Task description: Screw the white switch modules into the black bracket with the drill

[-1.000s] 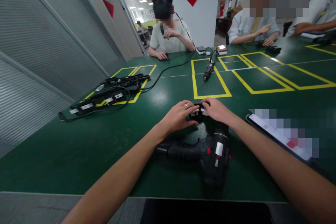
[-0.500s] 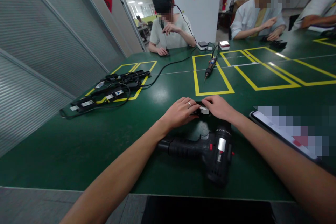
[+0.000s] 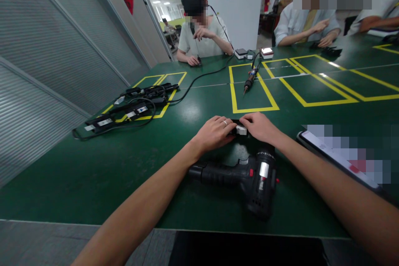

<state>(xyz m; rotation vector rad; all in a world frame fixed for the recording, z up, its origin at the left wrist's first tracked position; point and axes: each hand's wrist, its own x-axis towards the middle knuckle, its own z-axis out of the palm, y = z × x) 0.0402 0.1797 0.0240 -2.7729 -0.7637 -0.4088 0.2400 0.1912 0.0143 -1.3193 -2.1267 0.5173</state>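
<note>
A small black piece with a white block [image 3: 241,130] on it lies between my hands, mostly covered by my fingers. My left hand [image 3: 215,134], with a ring on one finger, is closed on its left side. On its right side, the fingertips of my right hand [image 3: 259,127] pinch the edge. Nearer to me, a black cordless drill [image 3: 260,183] lies on its side on the green table [image 3: 140,178], its handle pointing left and its front end close below my right wrist.
Black power strips and cables [image 3: 134,110] lie at the left. An electric screwdriver [image 3: 250,80] rests in a yellow-taped rectangle ahead. A tablet [image 3: 339,158] sits beside my right forearm. A person [image 3: 204,35] sits across the table, and others [image 3: 307,25] sit at the right.
</note>
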